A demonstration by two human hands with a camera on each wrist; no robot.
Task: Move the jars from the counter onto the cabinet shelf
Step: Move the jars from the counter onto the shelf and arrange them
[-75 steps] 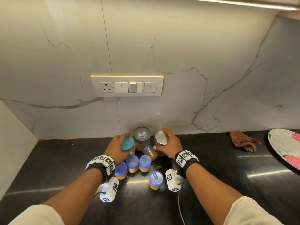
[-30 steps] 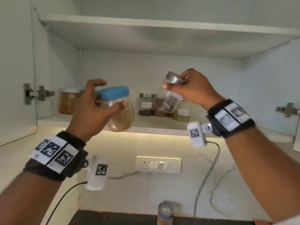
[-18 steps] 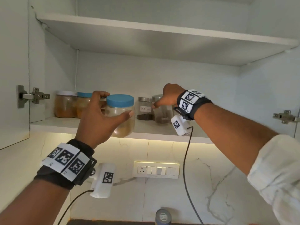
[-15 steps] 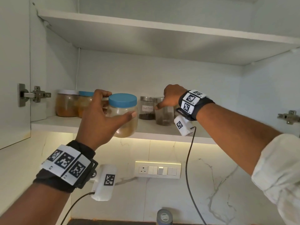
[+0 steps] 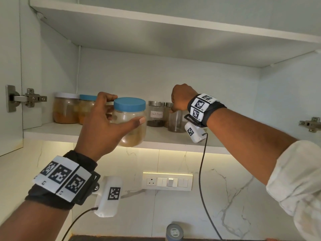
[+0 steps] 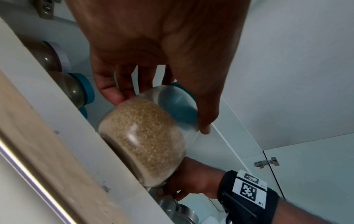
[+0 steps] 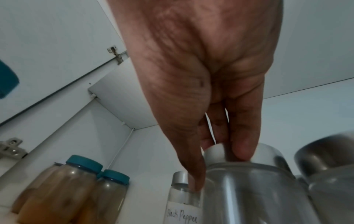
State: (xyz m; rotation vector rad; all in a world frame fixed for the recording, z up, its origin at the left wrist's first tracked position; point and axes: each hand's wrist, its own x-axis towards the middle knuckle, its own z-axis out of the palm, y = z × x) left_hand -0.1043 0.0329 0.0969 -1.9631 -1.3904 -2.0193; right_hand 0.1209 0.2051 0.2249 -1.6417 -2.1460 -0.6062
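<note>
My left hand [image 5: 125, 108] grips a clear blue-lidded jar [image 5: 129, 119] of tan grains, thumb on the front and fingers behind. The jar [image 6: 145, 136] stands upright at the front edge of the lower cabinet shelf [image 5: 57, 133]; whether its base rests there I cannot tell. My right hand [image 5: 176, 106] reaches deeper in and holds the steel lid of a glass jar [image 5: 175, 122] with dark contents, which stands on the shelf. In the right wrist view the fingertips [image 7: 240, 153] curl over that steel-lidded jar [image 7: 249, 194].
On the shelf stand a white-lidded jar [image 5: 65, 108], a blue-lidded jar [image 5: 86, 110] and a labelled black pepper jar [image 5: 156, 113]. An upper shelf [image 5: 173, 23] hangs above. Door hinges [image 5: 26, 99] flank the opening. A grey-lidded jar [image 5: 174, 232] stands on the counter below.
Both hands lifted their jars from the counter up to the cabinet. The right hand set the steel-lidded jar down beside the black pepper jar. The left hand brought its jar to the shelf edge.
</note>
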